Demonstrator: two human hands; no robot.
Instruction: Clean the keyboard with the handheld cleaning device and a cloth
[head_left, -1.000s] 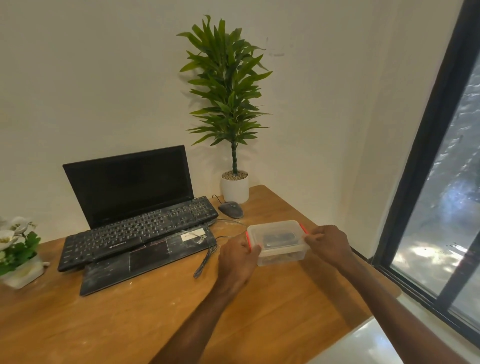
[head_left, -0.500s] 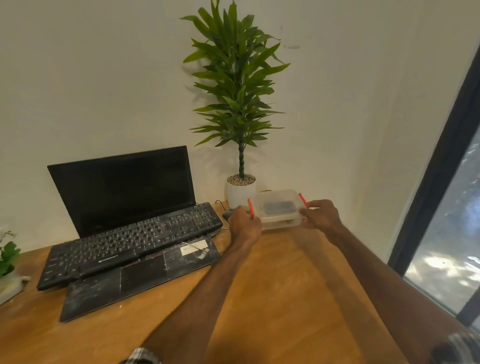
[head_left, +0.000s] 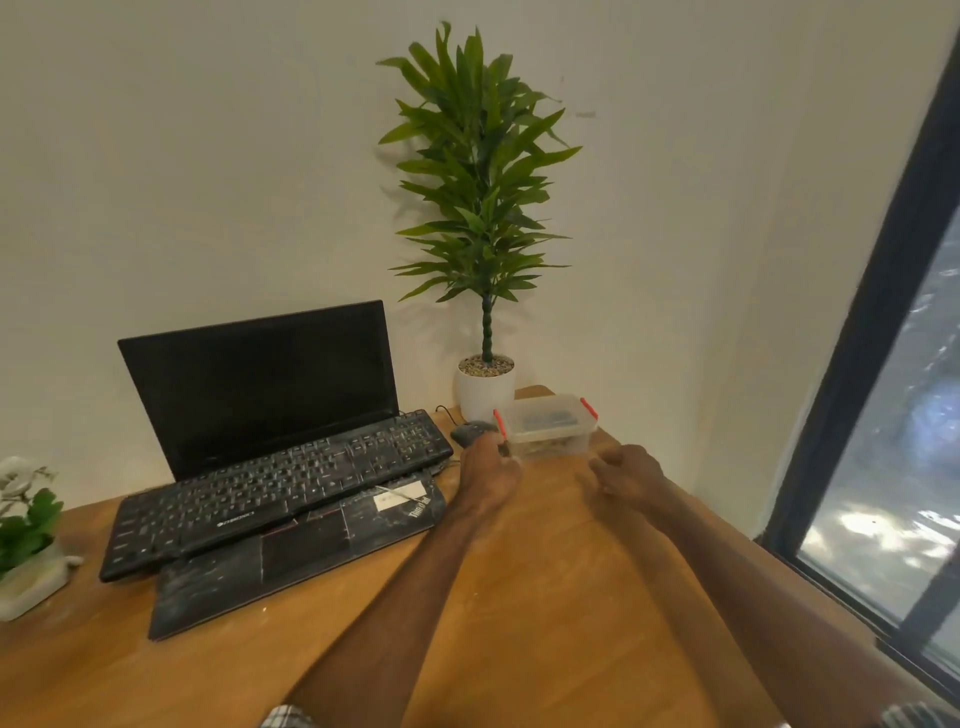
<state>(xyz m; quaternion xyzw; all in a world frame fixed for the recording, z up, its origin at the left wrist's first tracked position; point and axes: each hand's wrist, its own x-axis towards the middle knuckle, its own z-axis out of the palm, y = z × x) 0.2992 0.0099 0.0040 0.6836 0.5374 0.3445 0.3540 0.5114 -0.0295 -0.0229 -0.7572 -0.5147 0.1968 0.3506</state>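
Both arms stretch forward over the desk (head_left: 545, 597), bare to the checked sleeve edges at the bottom. The left hand (head_left: 488, 467) lies back-up at the near left corner of the box (head_left: 550, 441), its fingertips right by the red clip there; from here I cannot tell whether they hold the clip or only touch it. The right hand (head_left: 626, 475) hangs just short of the box's near right corner, apart from it, with fingers loosely curled and nothing in them. The box is clear plastic with its lid on. It stands at the far right corner of the desk, just beside the plant (head_left: 485, 387) in its white pot. Through the plastic a dark flat thing shows near the top and something brownish lower down, both too blurred to name. The keyboard (head_left: 280, 483) lies left of the hands, on the base of the open laptop (head_left: 260, 384), with a mouse (head_left: 467, 431) between it and the box.
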